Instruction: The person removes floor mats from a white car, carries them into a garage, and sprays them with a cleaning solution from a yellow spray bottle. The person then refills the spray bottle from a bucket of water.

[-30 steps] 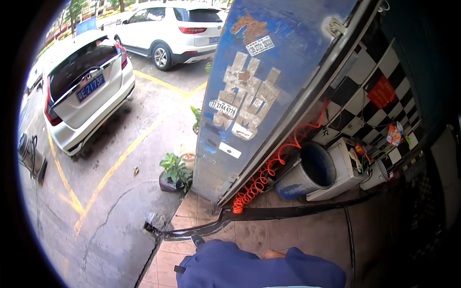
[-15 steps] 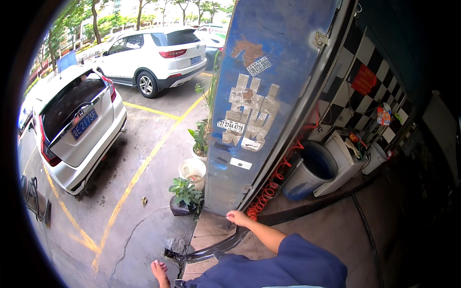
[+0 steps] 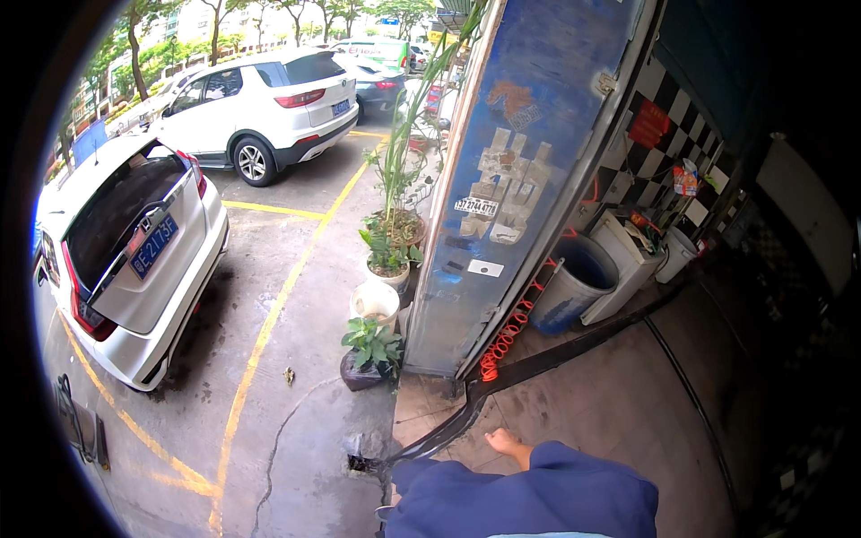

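Your left hand is out of view. Your right hand [image 3: 504, 440] shows small past the dark blue clothing [image 3: 529, 498], above the tiled floor [image 3: 583, 381]; its fingers seem loosely curled, but at this size I cannot tell whether they are apart, together or clamped on something. Nearest your hand is one black strip [image 3: 541, 360], lying along the floor just beyond it; its right end fades into shadow. Your clothing covers part of the floor and is cut off by the lower edge.

You have two white cars on the left: the nearer car [image 3: 134, 269] is clipped by the fisheye rim, and the farther car [image 3: 269, 112] partly hides one grey car [image 3: 377, 88]. Beside the one blue metal panel [image 3: 448, 309] stand one white tub [image 3: 374, 303] and, touching or nearly so, one leafy plant [image 3: 369, 343] in a black bag. Right of the panel you see one coiled orange hose [image 3: 509, 334], one large barrel [image 3: 560, 309] and one small white bucket [image 3: 679, 254]. Farther right, darkness swallows the details.
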The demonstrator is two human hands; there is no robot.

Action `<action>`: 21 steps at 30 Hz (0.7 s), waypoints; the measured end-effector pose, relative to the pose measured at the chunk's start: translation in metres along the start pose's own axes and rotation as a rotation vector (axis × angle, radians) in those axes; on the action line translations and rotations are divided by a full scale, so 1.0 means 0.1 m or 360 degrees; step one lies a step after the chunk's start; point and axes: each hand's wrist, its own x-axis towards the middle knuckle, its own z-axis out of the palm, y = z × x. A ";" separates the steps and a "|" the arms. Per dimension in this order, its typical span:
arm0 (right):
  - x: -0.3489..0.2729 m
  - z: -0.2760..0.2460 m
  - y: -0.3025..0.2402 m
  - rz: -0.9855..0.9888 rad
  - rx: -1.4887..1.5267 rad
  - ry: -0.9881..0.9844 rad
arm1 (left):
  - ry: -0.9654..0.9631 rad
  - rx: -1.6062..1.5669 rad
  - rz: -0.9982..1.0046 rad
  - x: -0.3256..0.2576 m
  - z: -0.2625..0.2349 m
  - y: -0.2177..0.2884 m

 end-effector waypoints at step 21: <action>-0.17 2.93 -6.50 -0.1616 0.0253 -0.0666 | 0.0549 -0.0883 0.0807 0.06 -1.52 2.12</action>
